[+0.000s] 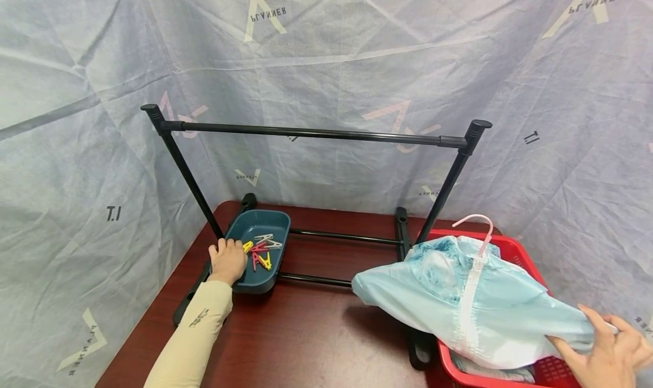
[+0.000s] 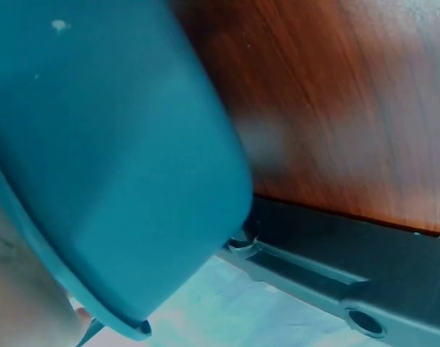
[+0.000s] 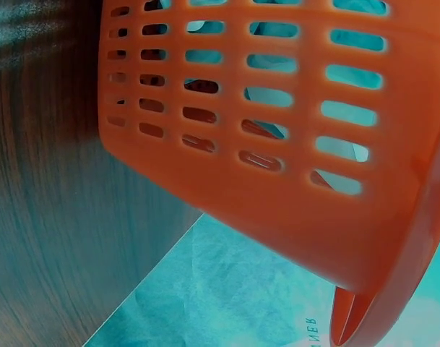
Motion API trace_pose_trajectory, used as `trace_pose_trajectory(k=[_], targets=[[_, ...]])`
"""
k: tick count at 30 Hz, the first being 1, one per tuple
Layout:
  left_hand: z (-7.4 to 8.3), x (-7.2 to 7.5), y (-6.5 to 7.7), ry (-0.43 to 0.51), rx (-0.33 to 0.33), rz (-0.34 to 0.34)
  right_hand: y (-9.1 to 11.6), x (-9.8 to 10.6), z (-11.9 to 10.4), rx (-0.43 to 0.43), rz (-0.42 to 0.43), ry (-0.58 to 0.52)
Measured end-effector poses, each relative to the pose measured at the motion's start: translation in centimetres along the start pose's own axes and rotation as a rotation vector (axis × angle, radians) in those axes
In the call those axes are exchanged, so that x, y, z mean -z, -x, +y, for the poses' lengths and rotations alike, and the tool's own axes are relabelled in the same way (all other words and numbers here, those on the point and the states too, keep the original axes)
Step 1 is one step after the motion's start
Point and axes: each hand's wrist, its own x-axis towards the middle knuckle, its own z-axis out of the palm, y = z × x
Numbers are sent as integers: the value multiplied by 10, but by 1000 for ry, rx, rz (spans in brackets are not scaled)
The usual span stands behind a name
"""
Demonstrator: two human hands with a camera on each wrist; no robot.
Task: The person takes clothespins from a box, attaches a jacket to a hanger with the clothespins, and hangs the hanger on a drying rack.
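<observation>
Pinching the blue garment (image 1: 515,308) over the red basket (image 1: 520,257) with my right hand (image 1: 609,348), left hand (image 1: 228,261) at the tray (image 1: 250,228), grip unclear, I'd guess I'm fetching clips (image 1: 265,261), next needing one pinched.

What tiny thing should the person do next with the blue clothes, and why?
Probably the right hand should lift the pale blue garment a little towards the black bar, because the pink hanger has its hook sticking out uncovered, and the garment sits low over the red basket.
</observation>
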Motion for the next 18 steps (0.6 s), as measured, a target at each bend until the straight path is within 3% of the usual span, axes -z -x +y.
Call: trace_pose_trajectory(k=[9,18], targets=[[-2,-5,2,42,-7,61,3,1,1,-2,-16,-8],[4,5,-1,55,-11,87,3,1,4,-10,-36,-3]])
